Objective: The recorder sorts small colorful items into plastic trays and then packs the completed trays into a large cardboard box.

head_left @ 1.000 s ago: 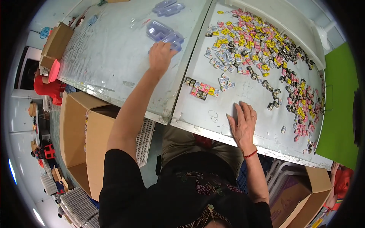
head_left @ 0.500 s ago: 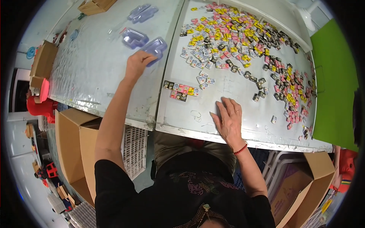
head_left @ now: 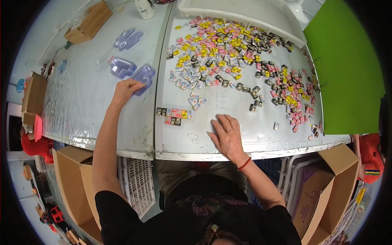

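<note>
My left hand (head_left: 125, 90) reaches out over the left table, thumb and fingers pinched at the near edge of a clear bluish plastic blister tray (head_left: 145, 76). Two more such groups lie beyond: a blister tray (head_left: 122, 67) right beside it and some overlapping blister trays (head_left: 128, 38) farther back. On the right table my right hand (head_left: 229, 136) rests open, fingers spread, nothing in it. To its left sits a neat block of small packs (head_left: 174, 114) in black, pink, yellow and white, laid edge to edge. A few loose white packs (head_left: 196, 100) lie just beyond that block.
A wide scatter of small coloured packs (head_left: 222, 49) covers the far and right parts of the right table. Behind it is a white raised rim (head_left: 241, 20); a green panel (head_left: 347, 73) stands at right. Cardboard boxes (head_left: 71, 171) flank me below the table edge.
My view has shifted, so the tables sit lower and further left in it. Both hands keep about the same places relative to the tray and the packs.
</note>
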The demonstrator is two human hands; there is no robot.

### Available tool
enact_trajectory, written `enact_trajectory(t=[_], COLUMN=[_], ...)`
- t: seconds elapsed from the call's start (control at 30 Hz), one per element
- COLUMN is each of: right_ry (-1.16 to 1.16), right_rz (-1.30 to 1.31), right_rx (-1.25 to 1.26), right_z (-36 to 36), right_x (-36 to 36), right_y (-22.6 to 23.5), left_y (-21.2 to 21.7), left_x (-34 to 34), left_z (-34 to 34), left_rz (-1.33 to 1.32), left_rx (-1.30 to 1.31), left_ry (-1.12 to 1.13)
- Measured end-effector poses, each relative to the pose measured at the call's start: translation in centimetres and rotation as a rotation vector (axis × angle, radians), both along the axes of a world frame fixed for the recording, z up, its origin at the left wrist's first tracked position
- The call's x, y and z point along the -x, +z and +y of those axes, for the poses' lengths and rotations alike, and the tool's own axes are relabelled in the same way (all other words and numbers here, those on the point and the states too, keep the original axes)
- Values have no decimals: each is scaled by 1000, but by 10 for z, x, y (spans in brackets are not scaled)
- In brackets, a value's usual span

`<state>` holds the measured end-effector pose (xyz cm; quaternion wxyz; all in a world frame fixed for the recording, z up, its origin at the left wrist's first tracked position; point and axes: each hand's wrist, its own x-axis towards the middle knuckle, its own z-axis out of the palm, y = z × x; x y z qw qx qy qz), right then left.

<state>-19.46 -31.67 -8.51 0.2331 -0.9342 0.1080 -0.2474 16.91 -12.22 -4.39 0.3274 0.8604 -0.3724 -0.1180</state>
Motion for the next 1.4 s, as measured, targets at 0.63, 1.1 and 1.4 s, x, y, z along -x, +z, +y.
enact_trajectory(t=[0.63, 1.1, 1.4], right_ry=[-380, 127, 50], right_rz=[335, 119, 148], right_rx=[309, 192, 302], right_z=[-246, -180, -90], right_x=[-198, -71, 16], right_y=[-6, -7, 12], left_y=[-14, -20, 53], left_x=[17, 11, 72], left_z=[-10, -3, -45], left_rz=[-335, -324, -567], left_rx=[100, 146, 314], left_ry=[-108, 24, 99])
